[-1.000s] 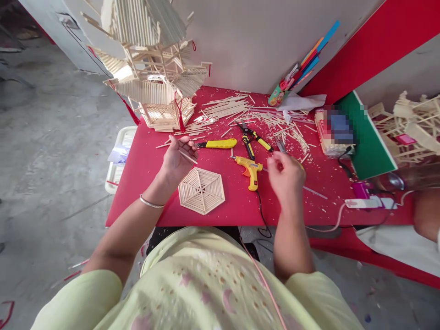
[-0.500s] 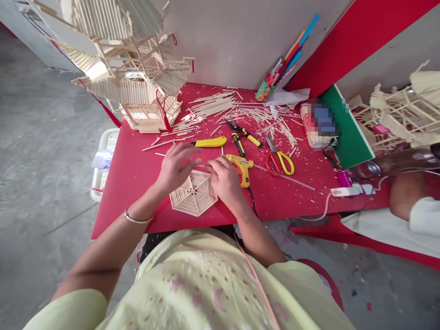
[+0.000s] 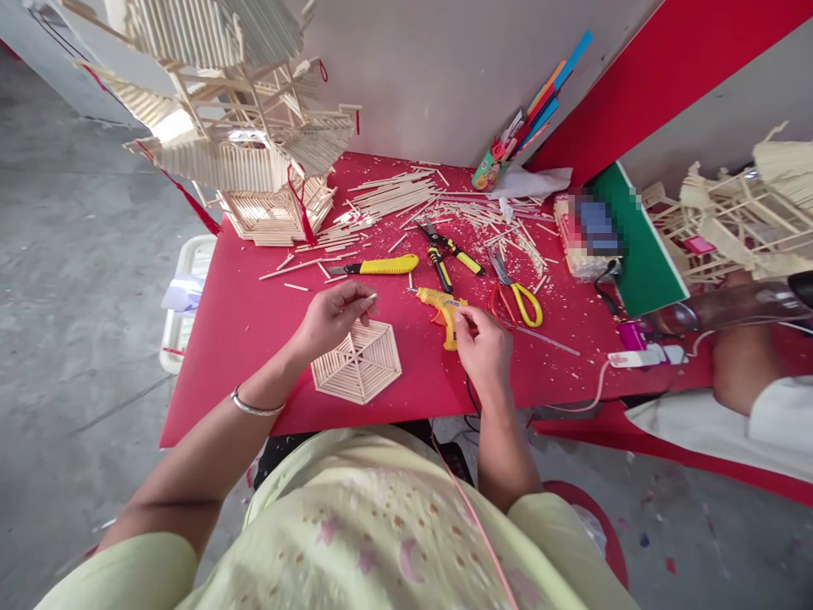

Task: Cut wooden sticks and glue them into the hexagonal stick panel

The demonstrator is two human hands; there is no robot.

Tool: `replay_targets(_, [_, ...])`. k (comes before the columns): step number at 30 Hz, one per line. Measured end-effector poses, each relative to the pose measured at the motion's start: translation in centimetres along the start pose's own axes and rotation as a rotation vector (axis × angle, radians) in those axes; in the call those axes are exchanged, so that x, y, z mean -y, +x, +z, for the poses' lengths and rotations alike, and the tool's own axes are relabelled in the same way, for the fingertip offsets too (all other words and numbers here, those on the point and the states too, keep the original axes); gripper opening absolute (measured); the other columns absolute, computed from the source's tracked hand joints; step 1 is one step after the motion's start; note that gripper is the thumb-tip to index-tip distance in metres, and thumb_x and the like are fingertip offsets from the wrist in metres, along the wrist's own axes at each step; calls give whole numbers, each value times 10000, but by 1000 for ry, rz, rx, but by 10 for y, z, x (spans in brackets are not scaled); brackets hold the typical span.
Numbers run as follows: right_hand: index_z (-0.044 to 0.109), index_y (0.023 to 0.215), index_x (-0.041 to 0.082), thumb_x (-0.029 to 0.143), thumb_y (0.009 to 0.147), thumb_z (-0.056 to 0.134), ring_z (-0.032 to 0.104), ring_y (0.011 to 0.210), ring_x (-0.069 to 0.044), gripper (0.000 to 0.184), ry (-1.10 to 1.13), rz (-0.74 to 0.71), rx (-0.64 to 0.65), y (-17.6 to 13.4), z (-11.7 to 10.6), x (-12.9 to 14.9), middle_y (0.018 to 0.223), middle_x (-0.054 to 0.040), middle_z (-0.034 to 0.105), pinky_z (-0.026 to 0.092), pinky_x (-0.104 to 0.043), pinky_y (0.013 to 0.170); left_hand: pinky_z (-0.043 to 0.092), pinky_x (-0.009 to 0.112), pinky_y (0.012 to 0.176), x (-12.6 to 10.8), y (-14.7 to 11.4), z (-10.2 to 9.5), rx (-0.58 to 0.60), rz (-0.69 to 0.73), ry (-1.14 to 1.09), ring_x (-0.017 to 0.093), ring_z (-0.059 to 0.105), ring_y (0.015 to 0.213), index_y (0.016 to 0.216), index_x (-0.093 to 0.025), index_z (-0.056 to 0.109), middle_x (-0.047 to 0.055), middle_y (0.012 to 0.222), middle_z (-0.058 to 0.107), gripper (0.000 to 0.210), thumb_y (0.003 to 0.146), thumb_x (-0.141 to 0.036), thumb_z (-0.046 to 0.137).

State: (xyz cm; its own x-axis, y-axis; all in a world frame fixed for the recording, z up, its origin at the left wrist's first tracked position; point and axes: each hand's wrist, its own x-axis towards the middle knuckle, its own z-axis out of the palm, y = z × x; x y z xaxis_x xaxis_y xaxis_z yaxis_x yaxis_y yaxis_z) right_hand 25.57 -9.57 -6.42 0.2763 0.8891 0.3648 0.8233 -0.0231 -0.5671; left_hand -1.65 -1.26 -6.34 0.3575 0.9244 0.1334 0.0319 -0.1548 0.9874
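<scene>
Left fingers (image 3: 353, 294) near hexagonal stick panel (image 3: 365, 369)

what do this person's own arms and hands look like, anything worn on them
The left hand and right hand are ungloved. A thin, silver-coloured bangle circles the left wrist; none shows on the right. Both arms come out of short, pale yellow-green sleeves, with no print visible on them.

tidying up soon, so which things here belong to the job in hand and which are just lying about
Probably the job:
what looks like a stick in the left hand
stick hexagon
glue gun, nearest the right hand
loose sticks
knife, cutters, scissors

Probably just lying about:
cup
white sheet beside it
white tray, far left
</scene>
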Motion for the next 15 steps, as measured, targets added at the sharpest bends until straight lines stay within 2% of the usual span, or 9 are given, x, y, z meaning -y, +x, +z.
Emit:
replay_targets(3, [785, 1087, 231, 370, 1026, 561, 756, 876, -249, 270, -3, -14, 33, 9, 0, 0, 1063, -89, 823, 575, -372, 833, 502, 221, 571, 0, 1, 2, -44, -31, -65, 112, 631, 628, 885, -163, 736, 41, 791, 704, 267, 829, -397, 850])
replay_targets(7, [786, 1085, 250, 357, 1041, 565, 758, 930, -233, 250, 121, -112, 80, 19, 12, 32, 1066, -71, 817, 572, -352, 863, 489, 223, 591, 3, 3, 0, -146, -49, -127, 117, 615, 667, 824, -171, 761, 33, 766, 707, 306, 716, -391, 944])
replay_targets(10, [791, 1030, 254, 352, 1046, 591, 757, 961, -208, 223, 296, -191, 144, 20, 26, 62, 1057, -53, 818, 575, -322, 865, 507, 241, 620, 5, 3, -2, -178, -41, -138, 131, 632, 697, 846, -177, 811, 53, 798, 750, 324, 723, -448, 939])
replay_targets(12, [786, 1073, 256, 383, 1034, 632, 749, 918, -185, 203, 407, -200, 187, 19, 35, 78, 1038, -41, 811, 581, -298, 827, 522, 249, 636, 5, 3, -3, -187, -14, -121, 139, 645, 709, 860, -183, 831, 62, 814, 770, 338, 733, -480, 931])
replay_targets(15, [772, 1155, 259, 440, 1005, 687, 734, 873, -165, 250, 500, -213, 234, 19, 47, 93, 1005, -32, 793, 578, -274, 768, 533, 252, 637, 4, 1, -4, -116, 26, -55, 145, 657, 704, 879, -187, 844, 66, 814, 777, 328, 786, -498, 893])
